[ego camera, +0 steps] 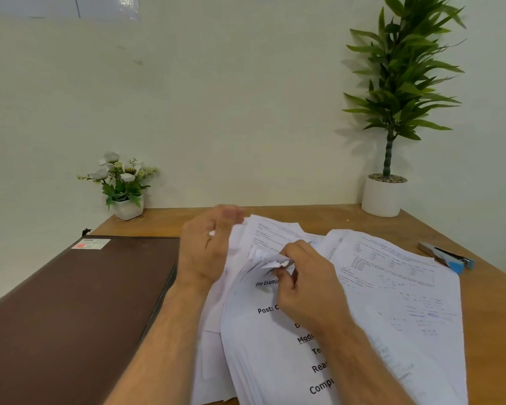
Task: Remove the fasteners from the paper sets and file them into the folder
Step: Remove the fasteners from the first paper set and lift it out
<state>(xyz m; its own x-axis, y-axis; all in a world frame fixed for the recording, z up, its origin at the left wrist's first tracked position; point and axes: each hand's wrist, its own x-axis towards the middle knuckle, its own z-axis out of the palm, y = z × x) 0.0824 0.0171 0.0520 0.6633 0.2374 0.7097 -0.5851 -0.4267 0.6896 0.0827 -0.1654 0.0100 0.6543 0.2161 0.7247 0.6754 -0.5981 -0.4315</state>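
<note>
- Head view: a thick set of white printed paper sheets lies on the brown wooden table, in front of the person, with its top corner crumpled and lifted.
- The right hand pinches that crumpled corner between thumb and curled fingers.
- The left hand stands on edge against the left side of the sheets; its fingers are blurred, loosely bent, and I cannot tell whether they grasp any paper.
- A second spread of white printed pages lies to the right, partly under the set.
- The closed dark brown leather-look folder lies flat just left of the papers.
- A silver and blue staple remover rests near the table's right edge.
- A small white pot of white flowers and a tall green plant in a white round pot stand at the back against the wall.
</note>
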